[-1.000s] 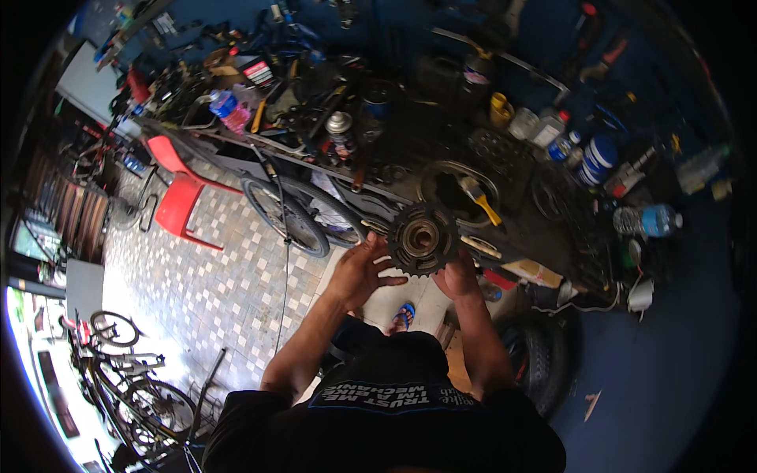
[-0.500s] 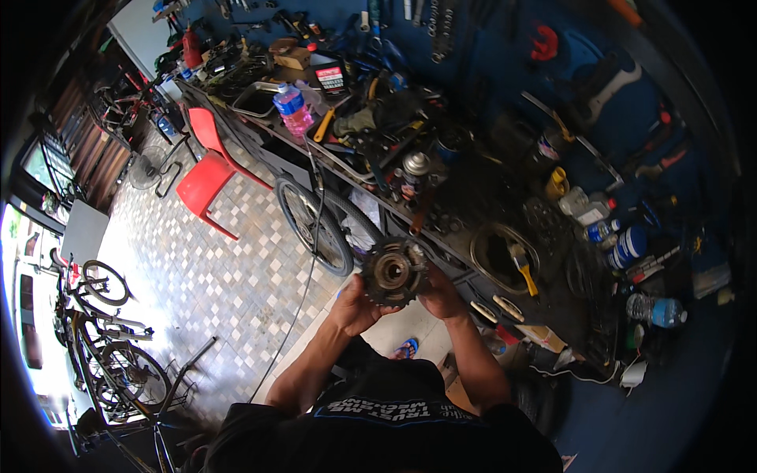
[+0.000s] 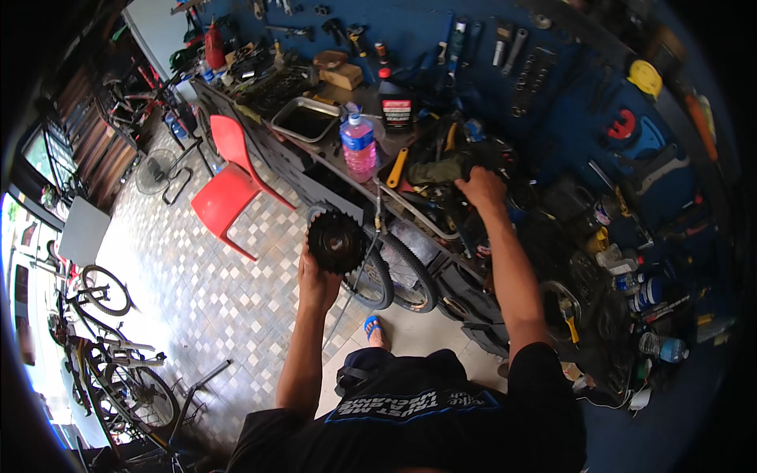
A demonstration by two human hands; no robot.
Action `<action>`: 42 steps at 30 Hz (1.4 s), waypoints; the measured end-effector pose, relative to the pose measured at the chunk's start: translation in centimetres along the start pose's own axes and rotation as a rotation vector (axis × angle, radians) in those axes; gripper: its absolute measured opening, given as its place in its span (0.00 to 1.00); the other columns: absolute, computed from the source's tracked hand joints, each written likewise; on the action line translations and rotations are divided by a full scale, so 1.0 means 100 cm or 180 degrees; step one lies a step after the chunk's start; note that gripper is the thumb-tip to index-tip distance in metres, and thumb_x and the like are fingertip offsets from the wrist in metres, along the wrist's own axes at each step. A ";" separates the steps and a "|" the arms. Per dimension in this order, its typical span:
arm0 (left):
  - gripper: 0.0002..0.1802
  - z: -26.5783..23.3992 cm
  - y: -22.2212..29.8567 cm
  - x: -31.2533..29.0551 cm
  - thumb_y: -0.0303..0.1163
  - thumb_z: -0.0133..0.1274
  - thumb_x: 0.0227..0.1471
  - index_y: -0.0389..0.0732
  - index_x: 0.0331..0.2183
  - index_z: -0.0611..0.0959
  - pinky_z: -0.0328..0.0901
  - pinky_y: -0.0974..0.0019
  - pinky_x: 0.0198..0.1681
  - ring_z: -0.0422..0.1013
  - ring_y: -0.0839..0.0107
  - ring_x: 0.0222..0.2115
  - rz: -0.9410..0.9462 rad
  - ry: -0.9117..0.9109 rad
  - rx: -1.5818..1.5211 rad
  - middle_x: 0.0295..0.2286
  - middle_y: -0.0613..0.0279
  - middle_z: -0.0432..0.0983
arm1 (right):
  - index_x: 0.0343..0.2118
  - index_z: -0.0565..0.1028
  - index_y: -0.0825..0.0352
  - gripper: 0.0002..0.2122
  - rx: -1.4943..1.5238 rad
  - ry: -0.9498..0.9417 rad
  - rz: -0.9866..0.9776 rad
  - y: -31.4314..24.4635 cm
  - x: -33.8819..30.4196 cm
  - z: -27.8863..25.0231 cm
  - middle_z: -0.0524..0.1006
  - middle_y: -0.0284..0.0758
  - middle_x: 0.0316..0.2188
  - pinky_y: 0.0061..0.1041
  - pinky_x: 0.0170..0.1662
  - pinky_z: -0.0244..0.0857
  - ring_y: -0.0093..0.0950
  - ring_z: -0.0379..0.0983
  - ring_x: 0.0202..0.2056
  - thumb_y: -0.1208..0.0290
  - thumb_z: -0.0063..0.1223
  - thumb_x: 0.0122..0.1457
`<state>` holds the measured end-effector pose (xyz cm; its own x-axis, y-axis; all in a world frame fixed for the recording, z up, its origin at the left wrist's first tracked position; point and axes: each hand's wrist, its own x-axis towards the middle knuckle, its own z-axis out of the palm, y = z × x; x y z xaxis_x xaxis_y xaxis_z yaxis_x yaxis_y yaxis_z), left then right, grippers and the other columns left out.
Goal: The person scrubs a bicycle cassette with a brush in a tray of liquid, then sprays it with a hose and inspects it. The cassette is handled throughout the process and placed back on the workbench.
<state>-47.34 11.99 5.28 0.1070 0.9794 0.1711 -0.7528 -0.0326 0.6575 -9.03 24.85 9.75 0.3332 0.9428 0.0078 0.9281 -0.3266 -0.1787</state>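
My left hand [image 3: 315, 282] holds a dark, greasy bicycle cassette [image 3: 337, 244] up in front of me, its toothed face turned upward. The fingers lie mostly behind the sprockets. Over the workbench, my right hand [image 3: 482, 191] reaches to the end of an olive-green rag [image 3: 438, 170], its fingers curled against the cloth. The fingertips are partly hidden. Close to the rag lie a yellow-handled tool [image 3: 397, 168] and a bottle of pink liquid [image 3: 359, 147].
A metal tray [image 3: 306, 120] and a black bottle [image 3: 397, 104] stand farther back on the cluttered bench. Bicycle wheels [image 3: 406, 272] lean against its front. A red chair [image 3: 226, 193] is on the tiled floor to the left. Tools hang on the blue wall [image 3: 568, 47].
My right hand has left the cassette and moved forward to the rag on the bench. My left hand keeps the cassette, now shifted left and turned. The view has shifted too.
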 end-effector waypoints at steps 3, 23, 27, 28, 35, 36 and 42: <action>0.52 -0.006 0.020 0.023 0.76 0.37 0.61 0.45 0.69 0.63 0.71 0.43 0.56 0.70 0.55 0.60 -0.0174 -0.0040 0.0108 0.62 0.53 0.69 | 0.39 0.81 0.65 0.17 0.0657 0.0622 0.0018 0.001 0.021 0.014 0.84 0.47 0.36 0.46 0.45 0.74 0.46 0.82 0.43 0.52 0.63 0.60; 0.40 0.022 0.021 0.075 0.65 0.34 0.70 0.39 0.58 0.77 0.72 0.64 0.44 0.78 0.69 0.41 -0.0415 0.0969 0.1922 0.44 0.58 0.82 | 0.50 0.83 0.52 0.19 0.0922 0.0498 -0.4225 -0.131 -0.086 -0.046 0.76 0.35 0.47 0.32 0.41 0.78 0.32 0.80 0.44 0.75 0.63 0.54; 0.37 0.026 0.022 0.075 0.61 0.37 0.72 0.34 0.53 0.78 0.65 0.67 0.51 0.71 0.73 0.44 -0.0233 0.1063 0.2042 0.43 0.59 0.78 | 0.54 0.80 0.48 0.21 0.0056 0.1265 -0.4344 -0.148 -0.090 -0.036 0.74 0.34 0.45 0.32 0.38 0.77 0.32 0.79 0.42 0.71 0.58 0.57; 0.36 0.022 0.024 0.075 0.60 0.37 0.72 0.35 0.54 0.77 0.64 0.67 0.52 0.70 0.73 0.45 -0.0164 0.0991 0.2143 0.43 0.59 0.78 | 0.55 0.80 0.47 0.20 -0.0181 0.1455 -0.4252 -0.150 -0.092 -0.037 0.74 0.34 0.45 0.32 0.37 0.77 0.32 0.79 0.41 0.69 0.57 0.58; 0.29 0.027 0.037 0.070 0.52 0.38 0.73 0.36 0.56 0.74 0.66 0.63 0.47 0.70 0.69 0.40 0.0204 0.0590 0.3118 0.38 0.56 0.76 | 0.50 0.78 0.62 0.16 -0.0345 0.1442 -0.4103 -0.166 -0.117 -0.010 0.73 0.34 0.38 0.32 0.33 0.76 0.34 0.78 0.35 0.68 0.55 0.58; 0.29 0.028 0.039 0.069 0.52 0.38 0.73 0.36 0.56 0.73 0.66 0.62 0.46 0.71 0.68 0.39 0.0307 0.0602 0.3197 0.38 0.55 0.77 | 0.49 0.78 0.63 0.16 -0.0032 0.1178 -0.4059 -0.170 -0.119 -0.008 0.73 0.34 0.38 0.34 0.33 0.76 0.35 0.78 0.34 0.68 0.57 0.58; 0.31 0.027 0.049 0.068 0.53 0.39 0.71 0.35 0.58 0.73 0.67 0.61 0.48 0.73 0.65 0.42 0.0729 0.0435 0.3243 0.41 0.53 0.78 | 0.50 0.79 0.67 0.18 0.1841 -0.0296 -0.3323 -0.191 -0.120 -0.025 0.76 0.39 0.37 0.35 0.36 0.74 0.40 0.80 0.34 0.73 0.59 0.55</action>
<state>-48.52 17.94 11.66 -0.0908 0.9407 0.3268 0.1629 -0.3097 0.9368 -30.32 19.63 15.54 -0.5723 0.7438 0.3453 0.5232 0.6554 -0.5447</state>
